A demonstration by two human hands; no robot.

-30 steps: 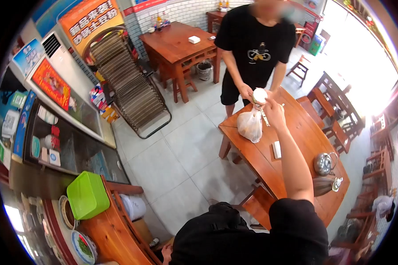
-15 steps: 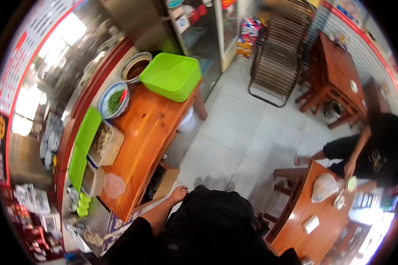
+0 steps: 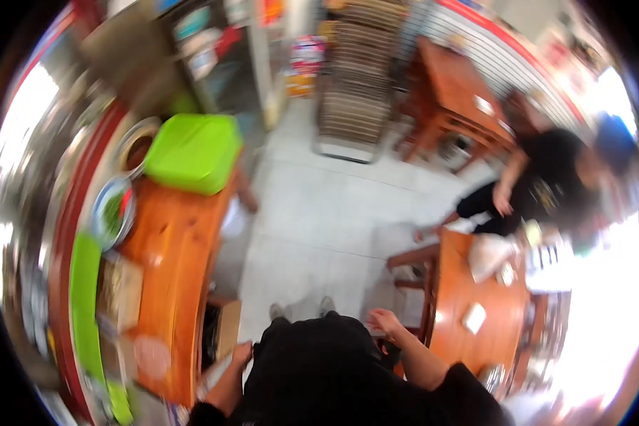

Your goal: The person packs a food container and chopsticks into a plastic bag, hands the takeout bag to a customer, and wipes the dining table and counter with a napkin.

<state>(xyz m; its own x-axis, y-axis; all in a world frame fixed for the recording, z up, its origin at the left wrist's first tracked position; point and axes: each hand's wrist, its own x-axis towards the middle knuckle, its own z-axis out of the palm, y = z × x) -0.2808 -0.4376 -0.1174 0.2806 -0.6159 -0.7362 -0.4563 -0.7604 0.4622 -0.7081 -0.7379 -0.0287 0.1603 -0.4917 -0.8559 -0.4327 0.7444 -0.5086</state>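
Observation:
My left hand (image 3: pixel 242 353) hangs at my left side, nearest to the wooden counter table (image 3: pixel 170 241); blur hides how its fingers lie, and I see nothing in it. On my other side, my right hand (image 3: pixel 385 321) is held out beside my body with fingers partly spread and nothing in them. It is nearest to the wooden chair (image 3: pixel 424 284) beside the right-hand table (image 3: pixel 451 348). On the counter table are green plastic bins (image 3: pixel 194 153), a bowl of chopped greens (image 3: pixel 113 213), food containers (image 3: pixel 123 291) and a round translucent lid (image 3: pixel 152 356).
At the right-hand table, a person in black (image 3: pixel 547 170) sits near a plastic bag (image 3: pixel 491 255) and a small white box (image 3: pixel 473 318). A reclining chair (image 3: pixel 355 99) and another wooden table (image 3: pixel 461 82) stand beyond the tiled floor (image 3: pixel 305 213).
My view has turned right, and the counter has shifted left in it. My right hand has come into view. The person at the table has drawn an arm back from the items there.

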